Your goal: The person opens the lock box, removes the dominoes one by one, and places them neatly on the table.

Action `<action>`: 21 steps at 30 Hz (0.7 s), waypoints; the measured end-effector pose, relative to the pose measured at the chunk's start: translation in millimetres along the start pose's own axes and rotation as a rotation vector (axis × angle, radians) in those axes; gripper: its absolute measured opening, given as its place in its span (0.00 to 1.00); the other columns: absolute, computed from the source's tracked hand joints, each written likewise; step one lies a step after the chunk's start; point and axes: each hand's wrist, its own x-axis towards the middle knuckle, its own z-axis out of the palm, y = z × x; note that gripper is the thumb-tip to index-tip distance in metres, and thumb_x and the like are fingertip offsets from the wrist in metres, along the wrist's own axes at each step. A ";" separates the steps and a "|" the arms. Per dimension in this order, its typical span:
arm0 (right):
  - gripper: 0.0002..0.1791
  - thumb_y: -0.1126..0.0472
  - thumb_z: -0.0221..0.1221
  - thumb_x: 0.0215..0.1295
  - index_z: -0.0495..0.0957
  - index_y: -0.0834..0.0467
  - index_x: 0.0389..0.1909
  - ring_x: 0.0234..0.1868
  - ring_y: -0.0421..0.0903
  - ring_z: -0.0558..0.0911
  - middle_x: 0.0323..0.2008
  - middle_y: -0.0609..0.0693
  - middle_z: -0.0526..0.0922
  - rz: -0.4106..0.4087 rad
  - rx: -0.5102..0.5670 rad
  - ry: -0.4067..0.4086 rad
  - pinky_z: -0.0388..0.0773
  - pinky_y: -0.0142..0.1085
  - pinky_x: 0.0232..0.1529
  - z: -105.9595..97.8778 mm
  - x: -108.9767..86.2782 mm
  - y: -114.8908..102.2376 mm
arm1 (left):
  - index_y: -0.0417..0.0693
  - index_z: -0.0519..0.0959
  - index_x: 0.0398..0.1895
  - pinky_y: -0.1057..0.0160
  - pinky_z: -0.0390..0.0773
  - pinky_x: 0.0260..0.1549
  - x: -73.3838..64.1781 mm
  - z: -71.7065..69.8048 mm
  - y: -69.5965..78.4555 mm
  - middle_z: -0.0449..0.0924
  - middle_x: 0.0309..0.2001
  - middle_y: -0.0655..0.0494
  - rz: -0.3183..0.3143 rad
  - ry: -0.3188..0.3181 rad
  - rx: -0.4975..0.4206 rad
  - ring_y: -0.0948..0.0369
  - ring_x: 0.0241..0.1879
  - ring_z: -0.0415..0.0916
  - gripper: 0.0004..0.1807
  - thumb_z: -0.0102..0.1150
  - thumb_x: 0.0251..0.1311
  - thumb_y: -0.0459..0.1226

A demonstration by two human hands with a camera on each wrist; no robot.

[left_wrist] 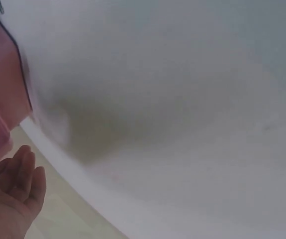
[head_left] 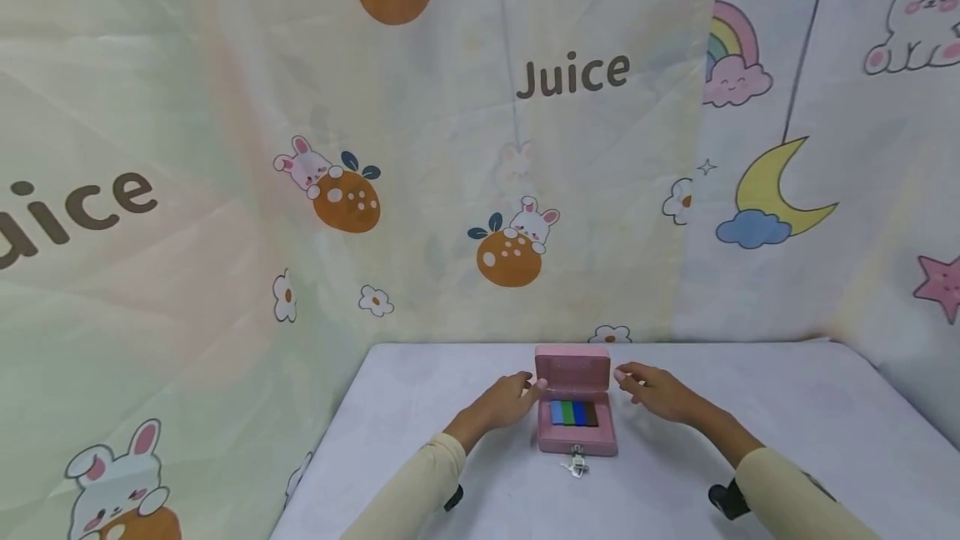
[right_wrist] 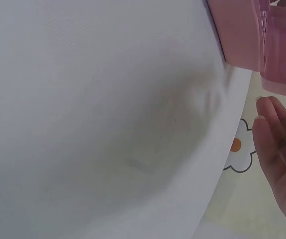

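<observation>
A pink box (head_left: 558,445) stands on the white table with its hinged lid (head_left: 573,372) raised. Inside lie several flat blocks (head_left: 574,413) side by side, in light blue, green, dark blue and brown. At the front clasp hangs a small silvery lock with keys (head_left: 577,463). My left hand (head_left: 508,399) is at the lid's left edge, its fingers loosely bent; whether it touches the lid I cannot tell. To the right of the lid, my right hand (head_left: 657,391) hovers with relaxed fingers; in the right wrist view a gap shows between its fingertips (right_wrist: 260,119) and the lid.
White cloth covers the table (head_left: 675,482). A printed curtain (head_left: 420,148) with rabbits, oranges and flowers hangs close behind the table's back edge and along the sides. Dark straps with small black devices (head_left: 727,500) sit under the sleeves.
</observation>
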 end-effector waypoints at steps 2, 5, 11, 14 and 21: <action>0.31 0.43 0.51 0.75 0.71 0.63 0.65 0.43 0.49 0.82 0.53 0.61 0.81 -0.009 -0.031 0.014 0.83 0.47 0.42 -0.9 -3.5 0.7 | 0.42 0.67 0.72 0.47 0.75 0.62 -3.4 1.3 -1.5 0.77 0.64 0.48 -0.002 -0.023 0.011 0.51 0.65 0.73 0.44 0.35 0.71 0.67; 0.32 0.42 0.55 0.73 0.72 0.63 0.64 0.43 0.47 0.81 0.51 0.58 0.82 -0.011 -0.070 0.024 0.83 0.46 0.42 0.2 -6.4 3.0 | 0.43 0.65 0.73 0.47 0.74 0.63 -7.4 3.5 -2.9 0.75 0.66 0.50 -0.003 -0.049 0.017 0.52 0.67 0.72 0.46 0.43 0.67 0.68; 0.28 0.45 0.60 0.70 0.74 0.61 0.60 0.39 0.45 0.79 0.44 0.53 0.84 -0.007 -0.084 0.042 0.83 0.41 0.38 5.9 -9.5 2.9 | 0.44 0.62 0.75 0.45 0.72 0.65 -13.2 8.1 -2.1 0.70 0.70 0.50 0.013 -0.057 0.009 0.51 0.70 0.67 0.50 0.58 0.58 0.66; 0.24 0.48 0.62 0.69 0.76 0.60 0.57 0.38 0.44 0.79 0.42 0.51 0.84 -0.010 -0.086 0.041 0.82 0.40 0.37 8.8 -10.7 -1.1 | 0.45 0.61 0.76 0.46 0.71 0.65 -14.9 11.2 -1.5 0.69 0.71 0.50 0.021 -0.055 0.024 0.51 0.71 0.66 0.52 0.59 0.57 0.67; 0.17 0.56 0.64 0.67 0.79 0.60 0.52 0.36 0.43 0.79 0.38 0.48 0.84 -0.074 -0.098 0.022 0.81 0.38 0.36 15.4 -9.4 -12.6 | 0.47 0.60 0.76 0.49 0.71 0.67 -15.8 15.6 -2.1 0.69 0.72 0.50 0.067 -0.046 0.072 0.52 0.71 0.66 0.51 0.64 0.55 0.64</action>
